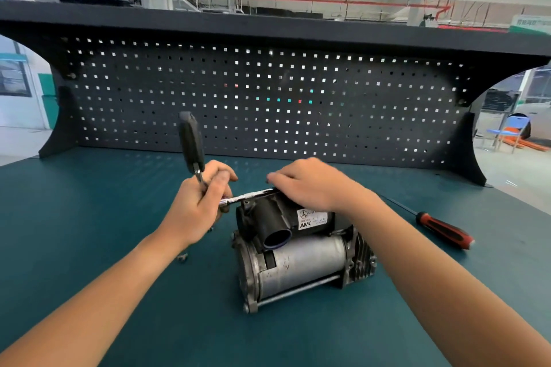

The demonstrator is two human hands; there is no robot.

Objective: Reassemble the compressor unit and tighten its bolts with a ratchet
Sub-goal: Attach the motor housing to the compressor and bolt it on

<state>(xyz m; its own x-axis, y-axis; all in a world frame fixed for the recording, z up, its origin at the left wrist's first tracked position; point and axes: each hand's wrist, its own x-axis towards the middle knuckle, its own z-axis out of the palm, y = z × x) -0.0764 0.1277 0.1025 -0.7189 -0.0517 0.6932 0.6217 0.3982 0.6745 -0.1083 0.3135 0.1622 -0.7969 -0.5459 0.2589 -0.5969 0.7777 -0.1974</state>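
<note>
Teal bench (pixel 89 217); left fingers (pixel 219 179) curled round ratchet (pixel 190 140), right fingers (pixel 283 177) flat atop compressor (pixel 298 262).

Head view. A compressor unit (pixel 298 265) lies on its side on the teal bench mat (pixel 89 202), silver cylinder nearest the viewer, black housing (pixel 268 217) with a white AMK label (pixel 311 219) above. The left hand (pixel 199 202) grips a ratchet (pixel 190 140), its black handle pointing up; a chrome bar (pixel 250 196) runs from it to the housing top. The right hand (pixel 313 182) rests palm-down there. A red-and-black screwdriver (pixel 441 231) lies to the right, a small fastener (pixel 182 257) to the left, and a perforated panel (pixel 268 98) stands behind.
</note>
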